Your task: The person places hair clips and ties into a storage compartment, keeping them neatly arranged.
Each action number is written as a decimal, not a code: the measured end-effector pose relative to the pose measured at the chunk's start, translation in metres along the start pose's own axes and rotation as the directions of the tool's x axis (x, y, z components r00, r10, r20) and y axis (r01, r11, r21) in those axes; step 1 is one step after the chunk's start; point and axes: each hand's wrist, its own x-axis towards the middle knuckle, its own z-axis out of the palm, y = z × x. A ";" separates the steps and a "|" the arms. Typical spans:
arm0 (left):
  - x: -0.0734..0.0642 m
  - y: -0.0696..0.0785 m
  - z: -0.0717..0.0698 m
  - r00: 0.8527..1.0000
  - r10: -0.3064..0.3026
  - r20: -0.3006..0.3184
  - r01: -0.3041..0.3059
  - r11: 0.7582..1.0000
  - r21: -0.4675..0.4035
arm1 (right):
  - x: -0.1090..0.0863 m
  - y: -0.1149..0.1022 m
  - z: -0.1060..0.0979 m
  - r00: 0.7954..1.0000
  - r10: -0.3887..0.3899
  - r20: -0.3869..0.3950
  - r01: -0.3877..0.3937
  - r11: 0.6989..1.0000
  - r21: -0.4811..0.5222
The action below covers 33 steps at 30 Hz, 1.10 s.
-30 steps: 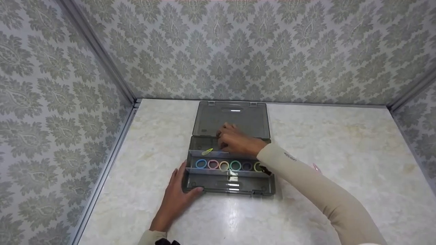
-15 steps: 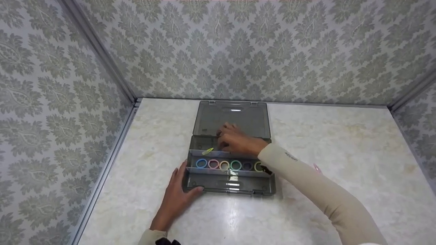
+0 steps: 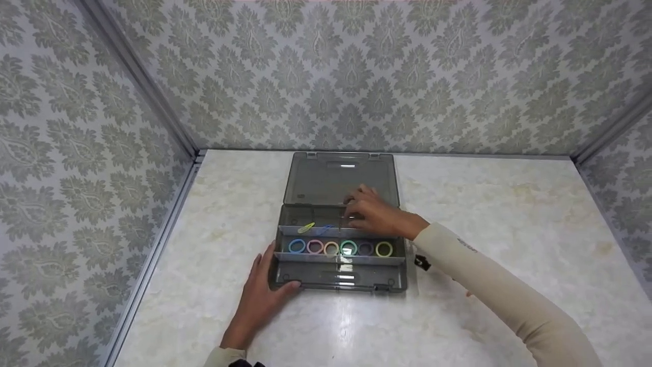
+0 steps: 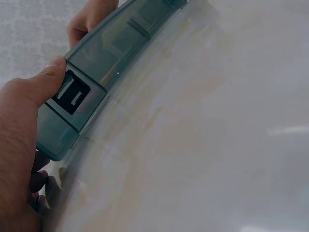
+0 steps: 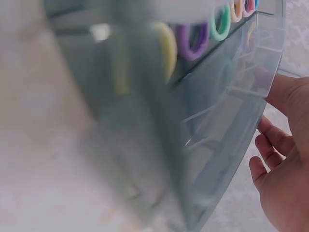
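A translucent grey box (image 3: pixel 305 274) lies open on the table, its lid (image 3: pixel 338 178) laid back toward the wall. My left hand (image 3: pixel 261 290) grips its front left corner, the thumb over the front wall in the left wrist view. Over the rear compartment is my right hand (image 3: pixel 379 215), fingers loosely bent and apart, with no held thing visible. To its left, a yellow snap hair clip (image 3: pixel 306 228) and a blue clip (image 3: pixel 325 229) sit at the rear divider. Several coloured hair ties, from a blue one (image 3: pixel 290 246) to a yellow one (image 3: pixel 377 249), stand in a row in the middle compartment.
The box stands on a pale marbled table (image 3: pixel 229 193), walled in by patterned panels (image 3: pixel 351 76). My right sleeve (image 3: pixel 489 275) crosses the table's right side and covers part of it. Small orange bits (image 3: pixel 469 293) peek out beside the sleeve.
My right hand has shifted right along the rear compartment, uncovering the blue clip at the divider. The pink item on the table is no longer visible near the sleeve. My left hand keeps its hold.
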 end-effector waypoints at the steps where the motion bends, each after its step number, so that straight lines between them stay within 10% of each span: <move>1: 0.000 0.000 0.000 1.000 0.002 0.000 -0.002 1.000 0.002 | -0.004 0.002 0.000 1.000 0.003 -0.012 -0.003 1.000 0.006; 19: 0.001 0.000 0.001 1.000 0.019 -0.006 -0.019 1.000 0.008 | -0.073 0.026 -0.011 0.981 0.087 -0.173 -0.071 0.993 0.095; 33: 0.000 0.001 -0.001 1.000 0.027 0.001 -0.027 1.000 -0.002 | -0.122 0.049 -0.007 0.927 0.195 -0.319 -0.125 0.966 0.226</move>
